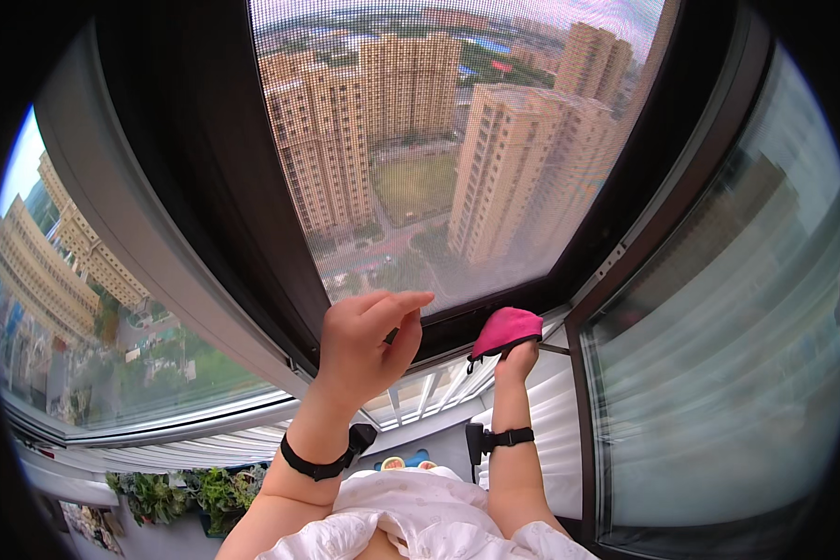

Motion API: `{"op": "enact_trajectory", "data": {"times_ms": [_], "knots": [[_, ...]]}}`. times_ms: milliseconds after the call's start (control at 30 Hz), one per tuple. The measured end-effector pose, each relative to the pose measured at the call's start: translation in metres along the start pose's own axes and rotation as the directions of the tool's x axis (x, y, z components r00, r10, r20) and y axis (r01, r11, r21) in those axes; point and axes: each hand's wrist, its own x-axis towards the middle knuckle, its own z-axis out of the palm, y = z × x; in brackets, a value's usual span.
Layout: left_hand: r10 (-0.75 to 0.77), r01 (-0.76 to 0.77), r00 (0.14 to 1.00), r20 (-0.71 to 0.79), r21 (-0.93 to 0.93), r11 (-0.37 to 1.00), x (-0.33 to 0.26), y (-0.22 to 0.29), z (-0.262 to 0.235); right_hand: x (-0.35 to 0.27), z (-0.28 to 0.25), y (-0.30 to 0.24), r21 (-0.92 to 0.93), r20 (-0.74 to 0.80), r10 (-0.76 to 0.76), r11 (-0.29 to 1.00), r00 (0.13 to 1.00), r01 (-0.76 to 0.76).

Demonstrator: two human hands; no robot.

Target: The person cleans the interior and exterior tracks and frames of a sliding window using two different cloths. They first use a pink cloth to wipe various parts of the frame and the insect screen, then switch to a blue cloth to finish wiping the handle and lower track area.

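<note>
My right hand (520, 362) grips a pink cloth (511, 327) with black edging and a small black loop, just below the lower right corner of the window screen. The cloth is bunched over my fingers and hides most of them. To the left, my left hand (369, 338) is raised by the bottom of the dark window frame (457, 329). Its fingers reach to the right, with the thumb apart from them and nothing seen between. The mesh window screen (420, 252) fills the frame in front of me.
An opened glass pane (719, 327) stands on the right, and a fixed window (131, 373) lies on the left. White railings (429, 392) run below the frame. Potted plants (219, 495) sit at lower left. Each wrist wears a black strap with a small device. Tall buildings show outside.
</note>
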Motion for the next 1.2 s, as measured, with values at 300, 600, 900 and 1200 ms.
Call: {"op": "enact_trajectory", "data": {"times_ms": [300,600,900,1200], "knots": [[-0.001,0.001,1.000,0.000,-0.005,1.000,0.001,-0.003,0.001,-0.025,0.015,0.024,-0.316,0.351,-0.489,0.741,0.799,0.593],[-0.016,0.017,0.998,-0.053,0.013,1.000,-0.001,-0.007,-0.007,-0.015,-0.016,0.048,-0.468,0.833,-0.345,-0.025,0.432,0.883],[-0.017,0.017,0.999,-0.051,0.005,1.000,-0.006,-0.011,-0.009,-0.027,-0.001,0.052,-0.589,0.803,-0.205,-0.127,0.560,0.798],[-0.011,0.010,0.999,-0.036,-0.014,1.000,-0.005,-0.005,0.001,-0.024,0.001,0.055,-0.532,0.771,-0.161,0.369,0.616,0.762]]}}
